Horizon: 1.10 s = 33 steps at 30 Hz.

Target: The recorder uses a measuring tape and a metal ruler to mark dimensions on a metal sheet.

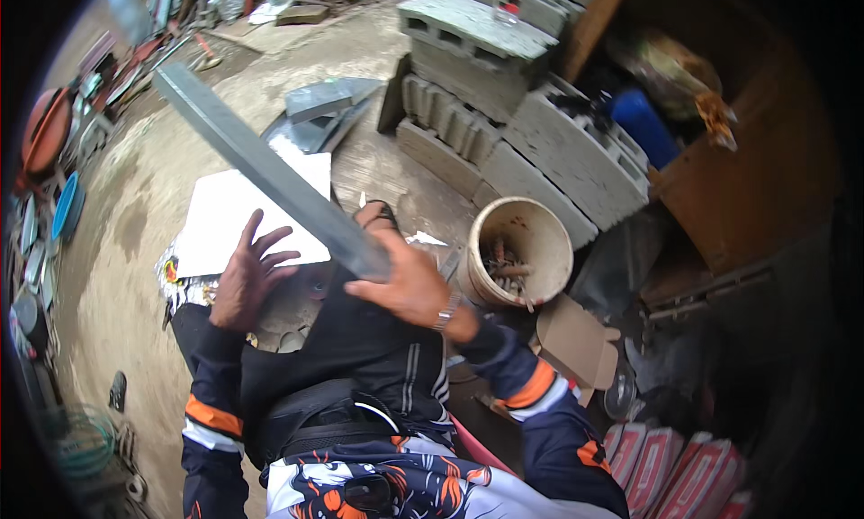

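A long grey square metal bar [261, 170] slants up and to the left, raised above the ground. My right hand [416, 283] grips its near end, with the fingers mostly hidden behind it. To the left, my left hand [249, 279] is open, fingers spread and holding nothing. Below and behind that hand lies a flat white sheet [211, 218], partly covered by the bar. Beyond the sheet, grey metal pieces [319, 101] are stacked on the ground.
An off-white bucket [477, 276] with rusty bits inside stands right of my right hand. Behind it rise stacked concrete blocks [549, 150]. An opened cardboard box [576, 344] and red-and-white packs [679, 469] sit at lower right. Assorted clutter lines the left edge, including a blue basin [67, 207].
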Motion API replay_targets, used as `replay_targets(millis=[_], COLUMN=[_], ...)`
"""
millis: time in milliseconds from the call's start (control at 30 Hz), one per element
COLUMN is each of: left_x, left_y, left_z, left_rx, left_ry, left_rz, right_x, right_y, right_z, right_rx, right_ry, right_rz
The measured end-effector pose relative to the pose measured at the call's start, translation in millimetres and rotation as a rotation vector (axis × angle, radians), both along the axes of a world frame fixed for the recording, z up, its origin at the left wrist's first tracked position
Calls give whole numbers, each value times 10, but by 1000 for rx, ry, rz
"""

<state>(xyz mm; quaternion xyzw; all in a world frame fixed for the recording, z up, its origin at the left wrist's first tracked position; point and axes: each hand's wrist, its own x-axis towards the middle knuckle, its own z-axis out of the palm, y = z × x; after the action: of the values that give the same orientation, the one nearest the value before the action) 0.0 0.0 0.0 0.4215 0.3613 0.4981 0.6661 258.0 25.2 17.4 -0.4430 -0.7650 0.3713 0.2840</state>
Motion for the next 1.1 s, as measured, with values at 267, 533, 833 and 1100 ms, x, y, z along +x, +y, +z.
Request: replay_targets(millis=[267,533,833,1100], left_x=[-1283,-1945,-1333,-1446], left_y=[163,-170,132,191], left_z=[7,-1680,-1529,-1193], left_rx=[-39,-212,-209,59], left_ry=[-61,309,228,100], left_rz=[669,986,766,563], right_x=[-1482,-1369,-1165,-1468], right_y=[396,1581,2006,2280], right_z=[-234,-2577,-3266,-1872], right_rx=[-4,-278,-1138,-1104], right_ry=[88,-120,197,400], right_rz=[349,-332,-417,-219])
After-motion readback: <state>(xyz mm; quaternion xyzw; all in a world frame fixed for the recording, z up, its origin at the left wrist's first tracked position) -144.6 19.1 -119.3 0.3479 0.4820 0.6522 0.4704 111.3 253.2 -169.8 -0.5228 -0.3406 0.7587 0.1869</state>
